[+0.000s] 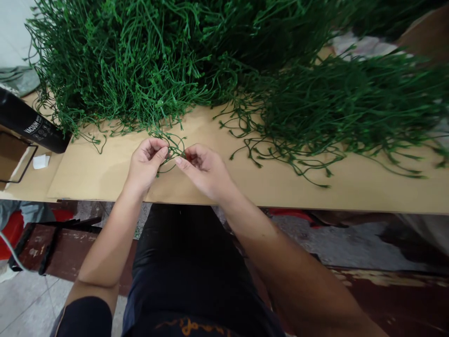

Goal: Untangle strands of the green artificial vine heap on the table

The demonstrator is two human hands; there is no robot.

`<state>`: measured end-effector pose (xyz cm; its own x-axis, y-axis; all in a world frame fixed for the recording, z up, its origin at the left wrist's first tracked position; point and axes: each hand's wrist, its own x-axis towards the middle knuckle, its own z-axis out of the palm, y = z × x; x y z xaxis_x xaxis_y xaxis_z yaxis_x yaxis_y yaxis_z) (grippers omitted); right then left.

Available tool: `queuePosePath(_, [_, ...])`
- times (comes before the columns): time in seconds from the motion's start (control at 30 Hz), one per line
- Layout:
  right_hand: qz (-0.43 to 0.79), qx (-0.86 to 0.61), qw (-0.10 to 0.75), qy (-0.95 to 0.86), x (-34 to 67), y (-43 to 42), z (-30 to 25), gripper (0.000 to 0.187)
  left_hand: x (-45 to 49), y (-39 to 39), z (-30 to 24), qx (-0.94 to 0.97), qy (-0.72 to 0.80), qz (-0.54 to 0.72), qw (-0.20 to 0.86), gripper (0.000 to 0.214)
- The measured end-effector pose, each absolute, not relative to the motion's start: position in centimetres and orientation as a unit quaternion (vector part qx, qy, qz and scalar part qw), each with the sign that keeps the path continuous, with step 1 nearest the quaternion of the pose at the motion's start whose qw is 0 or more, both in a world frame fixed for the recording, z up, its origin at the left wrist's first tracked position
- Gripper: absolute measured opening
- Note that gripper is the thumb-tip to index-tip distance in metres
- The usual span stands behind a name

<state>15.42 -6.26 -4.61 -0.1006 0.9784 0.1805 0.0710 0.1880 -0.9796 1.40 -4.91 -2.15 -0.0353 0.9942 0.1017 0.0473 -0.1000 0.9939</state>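
Close to the table's near edge, my two hands pinch one green plastic plant sprig with thin curly stems. My left hand has thumb and forefinger closed on its left side. From the right, my right hand holds it between thumb and fingertips. Just beyond my hands rises a large heap of similar green sprigs. A flatter pile of green stems lies to the right, its loose ends reaching toward the near edge.
Brown cardboard covers the tabletop. A black vacuum bottle leans at the left, beside a small white paper piece and a black wire frame. Below the edge are red stools and a dark wooden bench.
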Motion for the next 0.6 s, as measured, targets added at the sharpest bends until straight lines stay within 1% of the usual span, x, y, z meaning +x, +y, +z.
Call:
queuePosePath(0.13, [0.454, -0.436, 0.482, -0.609, 15.2, -6.2, -4.4, 0.043, 1.8, -5.1, -1.8, 0.442, 0.511, 0.531, 0.512, 0.02])
queuePosePath(0.23, [0.439, -0.427, 0.477, -0.63, 15.2, -6.4, -4.2, 0.044, 2.0, -5.2, -1.3, 0.396, 0.517, 0.491, 0.58, 0.019])
queuePosePath(0.4, [0.397, -0.403, 0.476, -0.673, 15.5, -6.5, -3.6, 0.042, 2.3, -5.1, -0.9, 0.403, 0.495, 0.422, 0.644, 0.03])
queuePosePath(0.5, [0.382, -0.393, 0.466, -0.694, 15.6, -6.4, -3.4, 0.041, 2.5, -4.7, -0.8, 0.405, 0.489, 0.394, 0.665, 0.031])
queuePosePath(0.6, [0.36, -0.402, 0.461, -0.704, 15.7, -6.3, -3.4, 0.042, 2.6, -4.1, -0.7, 0.405, 0.494, 0.413, 0.649, 0.022])
